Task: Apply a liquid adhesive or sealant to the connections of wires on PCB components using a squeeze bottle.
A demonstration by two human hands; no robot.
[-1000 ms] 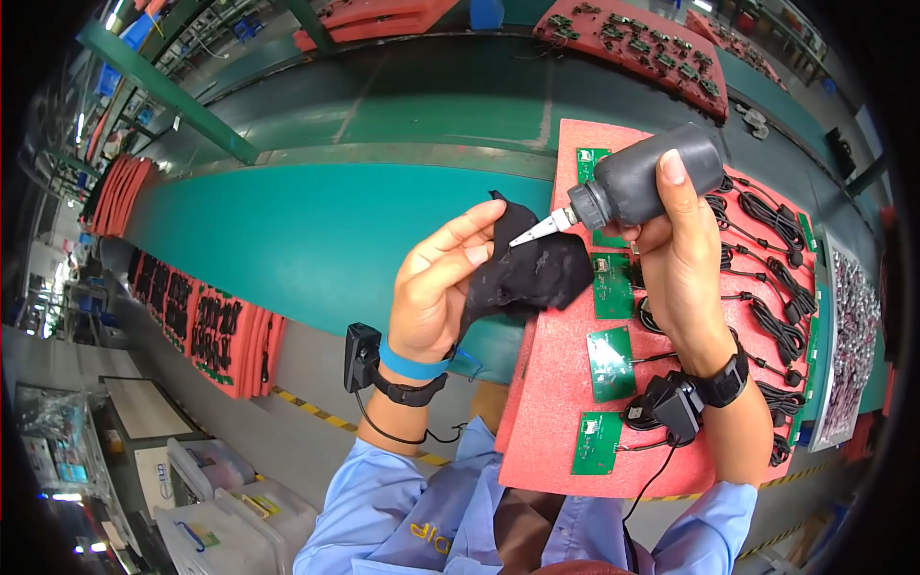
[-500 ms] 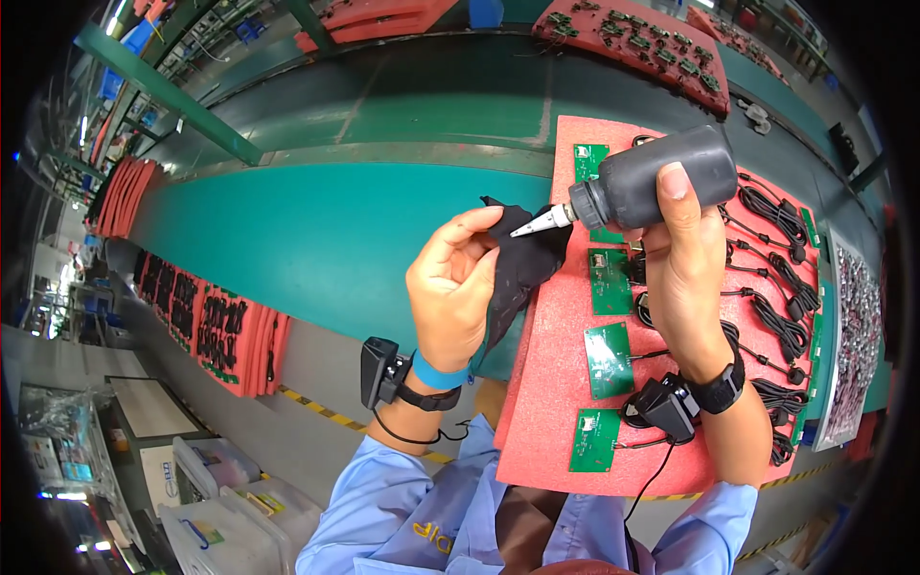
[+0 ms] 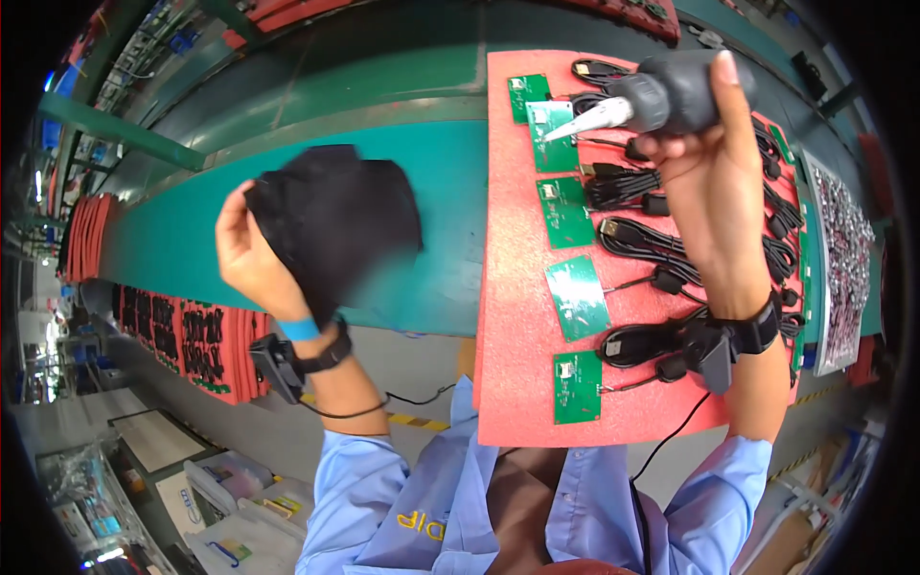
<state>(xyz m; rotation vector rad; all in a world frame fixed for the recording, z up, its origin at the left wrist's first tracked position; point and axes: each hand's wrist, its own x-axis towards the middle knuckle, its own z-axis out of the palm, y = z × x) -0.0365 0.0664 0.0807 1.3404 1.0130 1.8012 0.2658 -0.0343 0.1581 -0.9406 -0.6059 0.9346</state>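
Note:
My left hand (image 3: 251, 257) pinches a black cloth (image 3: 340, 216) by its left edge. The cloth hangs spread out over the green surface, and its lower right part is blurred. In my right hand (image 3: 704, 192) is a black squeeze bottle (image 3: 676, 91), tipped on its side. Its white pointed nozzle (image 3: 599, 119) points left and slightly down, above a green circuit board (image 3: 551, 144). I cannot tell whether the tip touches that board. Below it, more boards lie in a column on the pink foam sheet (image 3: 513, 316), one a shiny board (image 3: 578, 297).
Coiled black cables (image 3: 642, 240) lie beside the boards. Behind the foam stretches a green work surface (image 3: 450, 172). Foam stacks (image 3: 206, 350) bearing black parts stand at the left. A tray of small parts (image 3: 839, 259) is at the right, plastic boxes (image 3: 249, 527) at lower left.
My left hand has drawn the cloth leftward, away from the bottle's nozzle, and the cloth has spread out. My right hand has moved up with the bottle. The whole view has shifted.

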